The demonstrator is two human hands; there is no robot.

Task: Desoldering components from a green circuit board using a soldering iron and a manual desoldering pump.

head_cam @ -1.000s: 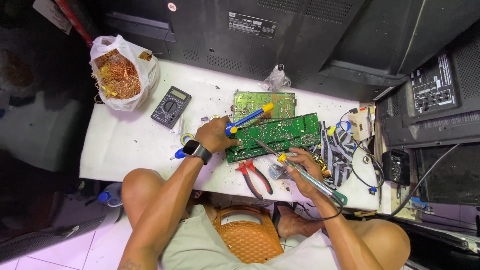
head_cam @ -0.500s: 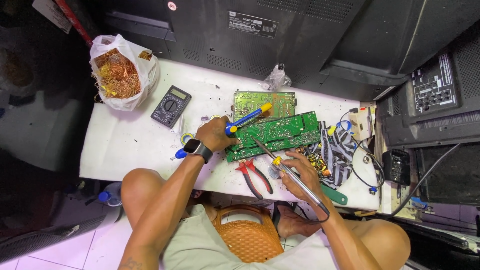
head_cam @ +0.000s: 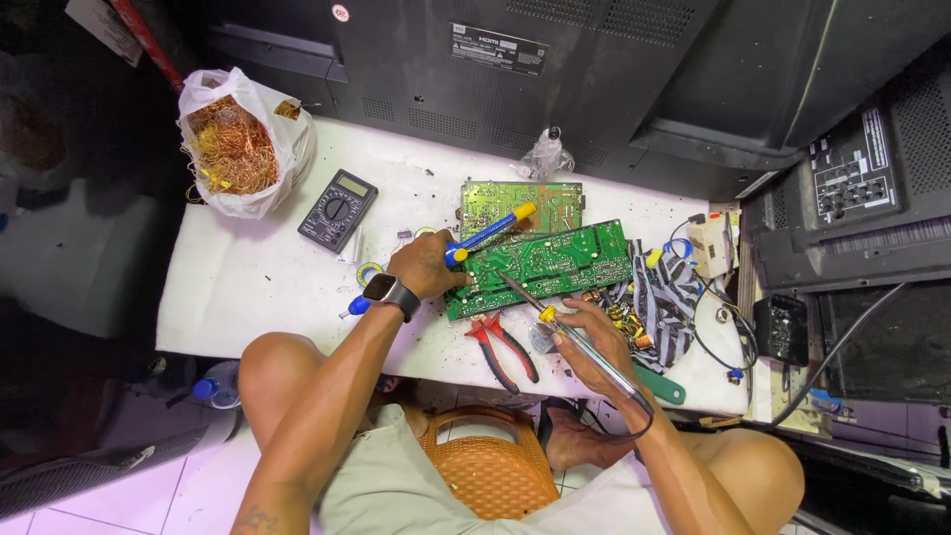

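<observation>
A green circuit board [head_cam: 555, 263] lies tilted on the white table [head_cam: 248, 282], over a second green board [head_cam: 520, 201]. My left hand [head_cam: 428, 266], with a dark watch on the wrist, grips a blue and yellow desoldering pump [head_cam: 487, 234] at the board's left end. My right hand [head_cam: 586, 342] holds a soldering iron [head_cam: 530, 302] like a pen; its metal tip rests on the front part of the board and its cord trails back along my forearm.
Red-handled pliers [head_cam: 503, 349] lie near the front edge. A dark multimeter [head_cam: 338, 209] and a plastic bag of copper wire [head_cam: 234, 144] sit at the left. Striped cloth [head_cam: 662, 292], cables and small parts crowd the right. Black television backs [head_cam: 555, 69] stand behind.
My right hand has drawn the soldering iron slightly back and to the left, its tip now set on the board. My left hand and the pump have stayed put.
</observation>
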